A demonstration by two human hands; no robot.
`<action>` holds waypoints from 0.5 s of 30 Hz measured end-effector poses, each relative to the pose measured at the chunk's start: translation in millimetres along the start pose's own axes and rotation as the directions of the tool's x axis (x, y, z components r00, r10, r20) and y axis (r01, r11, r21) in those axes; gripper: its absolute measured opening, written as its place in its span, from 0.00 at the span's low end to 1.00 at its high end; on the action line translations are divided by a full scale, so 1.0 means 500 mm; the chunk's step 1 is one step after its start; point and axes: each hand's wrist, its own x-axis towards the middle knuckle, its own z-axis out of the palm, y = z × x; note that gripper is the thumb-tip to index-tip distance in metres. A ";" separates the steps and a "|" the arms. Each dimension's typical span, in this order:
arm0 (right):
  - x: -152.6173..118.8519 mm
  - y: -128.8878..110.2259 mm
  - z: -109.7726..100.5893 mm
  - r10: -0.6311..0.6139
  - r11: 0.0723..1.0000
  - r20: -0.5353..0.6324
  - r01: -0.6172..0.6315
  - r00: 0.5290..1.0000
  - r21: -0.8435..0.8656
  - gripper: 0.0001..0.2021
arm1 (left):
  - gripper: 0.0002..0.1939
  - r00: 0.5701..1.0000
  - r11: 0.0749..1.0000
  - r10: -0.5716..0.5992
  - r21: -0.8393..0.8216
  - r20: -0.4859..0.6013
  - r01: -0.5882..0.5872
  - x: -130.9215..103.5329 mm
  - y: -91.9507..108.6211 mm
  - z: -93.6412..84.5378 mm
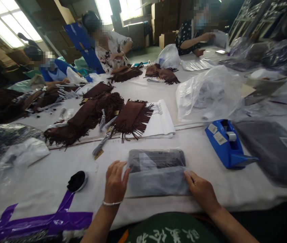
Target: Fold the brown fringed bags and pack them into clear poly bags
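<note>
A flat dark item in a clear plastic bag (pixel 157 182) lies on the table in front of me. Printed lettering and a pale label show through the bag's upper half; its lower half looks cloudy. My left hand (pixel 115 180), with a thin bracelet at the wrist, has its thumb and bent fingers at the bag's left edge. At the right edge, my right hand (pixel 201 190) pinches the plastic between thumb and fingers. A blue tape dispenser (pixel 223 143) stands to the right, beside a larger dark bagged pack (pixel 272 148) with a white label.
Brown fringed bags (pixel 133 116) lie beyond, one on white sheets (pixel 160 121). A stuffed clear plastic sack (pixel 209 92) sits behind the dispenser. Purple tape (pixel 42 221) and a black coil (pixel 76 181) are at left. Several people (pixel 115 50) work across the table.
</note>
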 end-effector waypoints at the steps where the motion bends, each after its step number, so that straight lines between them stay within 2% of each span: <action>1: 0.000 0.000 0.001 0.003 1.000 0.004 -0.003 1.000 0.011 0.22 | 0.14 0.997 0.997 0.058 -0.060 0.052 -0.055 0.015 0.026 0.013; 3: 0.001 0.003 0.002 0.015 0.997 0.007 -0.016 1.000 0.072 0.21 | 0.09 0.977 0.977 0.140 -0.180 0.162 -0.110 0.032 0.071 0.051; 5: 0.003 0.011 -0.001 0.043 0.985 0.005 -0.043 0.999 0.164 0.21 | 0.06 0.967 0.960 0.147 -0.264 0.210 -0.089 0.034 0.095 0.094; 7: 0.007 0.030 -0.013 0.092 0.955 -0.006 -0.087 0.996 0.283 0.20 | 0.09 0.973 0.951 0.115 -0.307 0.202 -0.049 0.029 0.099 0.126; 10: 0.014 0.085 -0.053 0.233 0.844 -0.052 -0.175 0.971 0.507 0.19 | 0.10 0.980 0.940 0.120 -0.335 0.159 -0.061 0.025 0.084 0.147; 12: 0.017 0.135 -0.094 0.372 0.775 -0.178 -0.200 0.911 0.600 0.19 | 0.11 0.981 0.934 0.146 -0.344 0.126 -0.095 0.026 0.072 0.151; 15: 0.029 0.213 -0.164 0.526 0.768 -0.455 -0.171 0.718 0.618 0.22 | 0.12 0.983 0.935 0.158 -0.334 0.098 -0.117 0.027 0.064 0.155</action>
